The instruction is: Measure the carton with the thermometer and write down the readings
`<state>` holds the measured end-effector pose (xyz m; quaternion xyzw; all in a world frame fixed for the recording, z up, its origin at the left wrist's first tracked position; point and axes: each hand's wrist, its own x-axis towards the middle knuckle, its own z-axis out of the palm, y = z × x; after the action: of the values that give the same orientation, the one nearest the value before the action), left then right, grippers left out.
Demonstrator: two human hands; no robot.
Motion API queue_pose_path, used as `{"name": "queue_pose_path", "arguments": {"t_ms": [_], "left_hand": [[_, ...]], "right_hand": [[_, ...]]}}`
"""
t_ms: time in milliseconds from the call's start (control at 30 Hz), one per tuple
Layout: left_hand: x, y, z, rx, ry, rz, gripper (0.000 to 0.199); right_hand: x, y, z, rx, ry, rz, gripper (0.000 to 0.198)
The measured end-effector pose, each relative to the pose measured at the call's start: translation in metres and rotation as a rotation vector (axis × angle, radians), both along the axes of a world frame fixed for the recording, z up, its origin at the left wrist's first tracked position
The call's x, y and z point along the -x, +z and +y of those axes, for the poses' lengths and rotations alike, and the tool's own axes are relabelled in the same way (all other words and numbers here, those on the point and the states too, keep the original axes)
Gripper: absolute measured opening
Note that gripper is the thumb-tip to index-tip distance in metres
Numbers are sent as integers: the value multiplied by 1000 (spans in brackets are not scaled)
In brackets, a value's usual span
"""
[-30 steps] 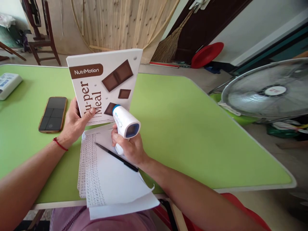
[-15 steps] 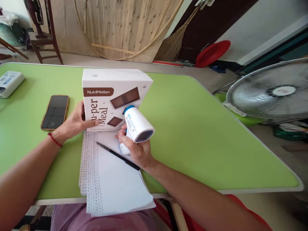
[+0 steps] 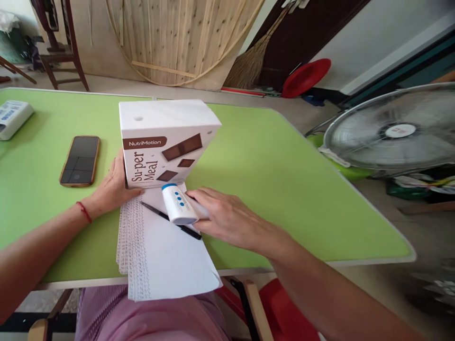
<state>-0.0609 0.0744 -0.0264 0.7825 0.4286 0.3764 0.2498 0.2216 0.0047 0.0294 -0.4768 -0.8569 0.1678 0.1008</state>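
A white NutriMotion box (image 3: 161, 113) stands upright on the table, at the far end of a stack of paper (image 3: 170, 270). My left hand (image 3: 115, 185) holds the box by its lower left edge, the thumb at the bottom front and the other fingers along the side, partly hidden. My right hand (image 3: 227, 215) is closed round the handle of a white infrared thermometer (image 3: 177, 204) with a blue end and blue buttons. The thermometer is held over the paper, its blue end towards the box's lower front. Beneath it lies a black pen (image 3: 155, 210), partly covered.
To the left of the box lies a phone (image 3: 80, 161) on the green table (image 3: 284, 189). A white device (image 3: 14, 118) sits at the far left. Beyond the table's right edge stands a large fan (image 3: 394, 130). Handwriting runs down the paper's left side.
My right hand has turned the thermometer over and brought it left and lower, below the box's printed front. My left thumb has slid down from the box's face to its bottom edge.
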Motion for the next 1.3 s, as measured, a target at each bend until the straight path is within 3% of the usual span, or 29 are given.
{"name": "queue_pose_path", "arguments": {"t_ms": [100,200,367,433,533,600,667,800,900,1067,1133,1233,1300], "left_hand": [[2,-1,-11,51,41,157,92],[4,0,-13,53,15,200,89],[8,-1,-10,9,-52,182,80],[10,-3,-9,-3,-59,156,78],[12,-6,-8,6,-59,146,77],[12,-6,-8,10,-62,155,75],[11,-5,-8,9,-66,158,74],[9,-4,-9,12,-67,176,70],[10,-6,-8,-14,-86,173,70],[12,-5,-5,-42,-66,163,67],[12,-2,-5,-34,-57,194,66],[11,3,-7,-10,-42,270,64],[9,6,-8,13,-20,309,64]], "right_hand": [[-22,-18,8,-113,-19,-126,36],[-42,-33,19,-113,-4,-123,40],[-58,-32,24,-100,67,-130,57],[-49,-22,18,-186,56,-126,60],[-16,-9,1,-315,73,33,47],[12,-8,-12,-292,203,105,31],[36,-13,-22,-255,269,-15,20],[51,-22,-22,-288,253,-146,38],[44,-11,-10,-233,312,73,38],[44,8,8,4,345,507,35],[51,-2,10,11,329,601,32],[63,-32,10,-79,289,809,18],[69,-50,7,-38,156,951,11]]}}
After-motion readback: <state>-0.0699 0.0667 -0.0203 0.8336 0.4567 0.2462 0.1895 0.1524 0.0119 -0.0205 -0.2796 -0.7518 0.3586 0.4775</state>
